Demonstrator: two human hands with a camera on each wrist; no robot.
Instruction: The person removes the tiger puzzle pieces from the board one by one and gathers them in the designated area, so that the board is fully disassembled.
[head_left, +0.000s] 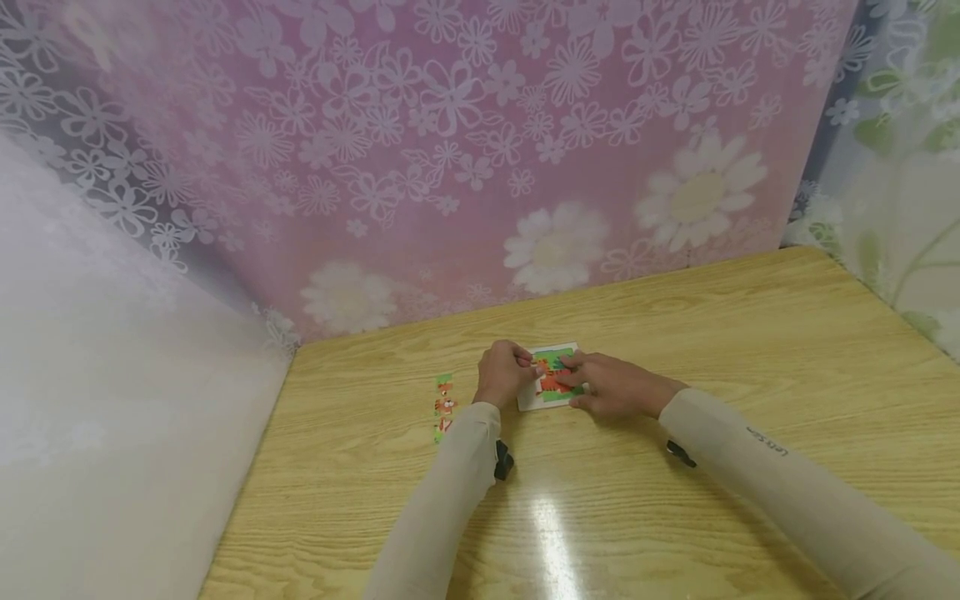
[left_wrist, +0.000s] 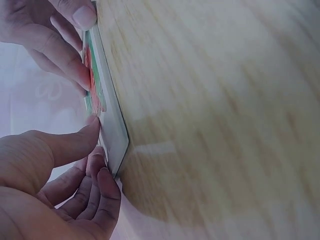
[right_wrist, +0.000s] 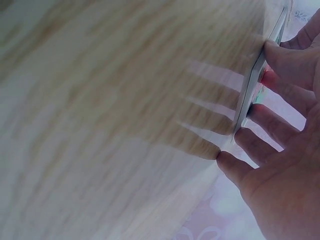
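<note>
A flat puzzle board [head_left: 529, 400] with a white border and a green and orange picture lies on the table, under both hands. My left hand [head_left: 504, 372] is at the board's left side and pinches a small orange puzzle piece [head_left: 542, 364] between thumb and fingertips, mostly covered by them. In the left wrist view the thumb [left_wrist: 82, 137] reaches the edge of the picture. My right hand [head_left: 618, 385] rests on the board's right side with its fingers spread. In the right wrist view its thumb [right_wrist: 287, 60] touches the board's edge [right_wrist: 245, 95].
Left of the left forearm lies a column of loose puzzle pieces [head_left: 445, 406] with green and orange print. The wood-grain table [head_left: 360, 500] ends at a pink flowered curtain [head_left: 450, 167] at the back and a white sheet [head_left: 112, 375] on the left.
</note>
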